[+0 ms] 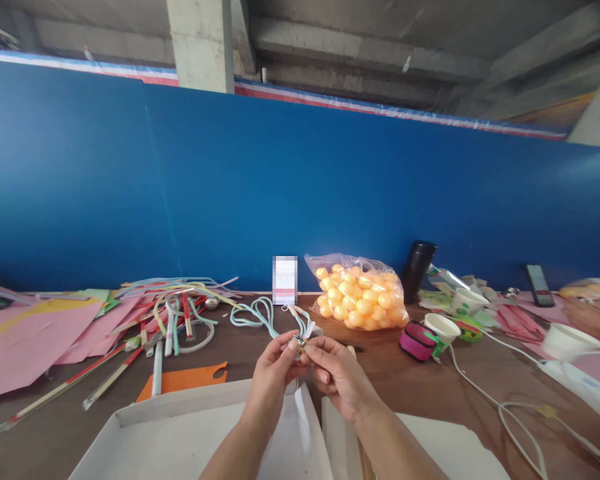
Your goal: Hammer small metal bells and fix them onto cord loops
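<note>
Small silver piece pinched between two hands

Blue, flat-faced partition (290,180) spans the view at 12 o'clock from the hands. Below it, a dark brown, wood-grained table (380,377). White, shallow, straight-walled tray (180,433) at 7 o'clock. Clear plastic bag of orange balls (363,300) at 1 to 2 o'clock; black, upright, cylindrical bottle (419,270) farther out at 2.

Left hand (273,367): thumb and forefinger nearly closed, gripping the piece. Right hand (337,370): thumb and forefinger pinched at its 3 o'clock side, other fingers curled; exact hold hidden.

Small, shiny, rounded silver metal piece (299,341) sits between the fingertips, above the table. Judged light, hard, unlikely to break; polished curve probably slippery. Best held across opposite sides with fingertip pads, lightly, lest it roll free.
</note>
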The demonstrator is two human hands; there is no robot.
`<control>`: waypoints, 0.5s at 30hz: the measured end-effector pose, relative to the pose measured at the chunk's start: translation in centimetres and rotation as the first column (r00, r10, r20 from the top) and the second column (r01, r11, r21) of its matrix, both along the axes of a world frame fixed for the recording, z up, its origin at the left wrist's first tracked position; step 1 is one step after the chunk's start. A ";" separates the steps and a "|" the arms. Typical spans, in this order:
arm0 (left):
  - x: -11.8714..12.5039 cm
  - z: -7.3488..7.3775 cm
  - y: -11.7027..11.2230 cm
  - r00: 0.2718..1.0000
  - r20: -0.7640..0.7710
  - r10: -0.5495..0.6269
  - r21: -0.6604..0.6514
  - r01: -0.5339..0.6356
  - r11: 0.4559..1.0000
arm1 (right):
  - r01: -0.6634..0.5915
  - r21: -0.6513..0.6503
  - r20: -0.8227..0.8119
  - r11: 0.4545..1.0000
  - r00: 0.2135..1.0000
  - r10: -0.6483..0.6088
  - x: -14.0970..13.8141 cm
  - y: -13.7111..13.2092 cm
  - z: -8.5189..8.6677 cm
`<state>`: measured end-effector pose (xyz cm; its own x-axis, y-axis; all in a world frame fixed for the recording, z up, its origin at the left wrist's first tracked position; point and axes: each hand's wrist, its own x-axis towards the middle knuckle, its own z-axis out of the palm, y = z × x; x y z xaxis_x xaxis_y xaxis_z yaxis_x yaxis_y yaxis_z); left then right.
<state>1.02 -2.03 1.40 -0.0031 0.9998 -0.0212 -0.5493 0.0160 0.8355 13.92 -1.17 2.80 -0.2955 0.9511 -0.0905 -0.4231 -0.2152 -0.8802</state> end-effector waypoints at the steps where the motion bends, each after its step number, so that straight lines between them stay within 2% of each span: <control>1: 0.0 0.0 0.0 1.000 -0.001 -0.001 -0.001 0.001 1.000 | -0.004 0.006 -0.005 1.000 1.000 0.004 0.0 0.0 0.0; 10: 0.0 0.0 0.1 0.998 0.057 -0.001 -0.010 0.001 1.000 | -0.094 0.053 0.043 0.994 0.995 0.092 0.4 -0.4 0.9; 15: -0.2 -0.1 0.2 0.998 0.060 0.009 -0.027 -0.008 1.000 | -0.080 0.104 0.047 0.991 0.996 0.075 0.3 -0.6 0.9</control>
